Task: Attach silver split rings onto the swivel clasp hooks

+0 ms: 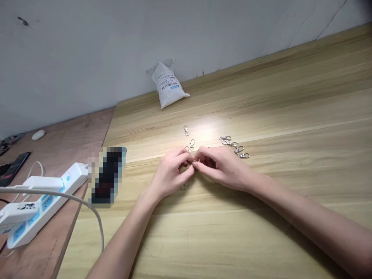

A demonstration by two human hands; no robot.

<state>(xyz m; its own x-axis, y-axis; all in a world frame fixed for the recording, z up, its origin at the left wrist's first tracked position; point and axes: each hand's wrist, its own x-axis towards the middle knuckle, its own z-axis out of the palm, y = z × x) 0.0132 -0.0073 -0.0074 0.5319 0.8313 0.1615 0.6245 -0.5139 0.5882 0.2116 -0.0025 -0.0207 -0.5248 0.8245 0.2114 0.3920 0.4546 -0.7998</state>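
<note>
My left hand point(175, 170) and my right hand point(219, 166) meet above the wooden table, fingertips pinched together. Whatever they hold between them is too small and covered to make out. Just beyond my left fingers lie a silver swivel lobster clasp point(192, 144) and, farther back, another lobster clasp point(186, 130). Small metal split rings point(185, 186) rest on the wood under my left hand, partly covered by it. Behind my right hand is a cluster of several silver lobster clasps point(229, 143), the nearest clasp point(244, 155) close to my knuckles.
A white plastic package point(170, 85) with a printed label leans at the wall. Left stands a blurred-out dark phone-like object point(108, 176). A white power strip point(49, 207) with plugs and a grey cable point(99, 223) crosses the lower brown table, near a black phone point(14, 168).
</note>
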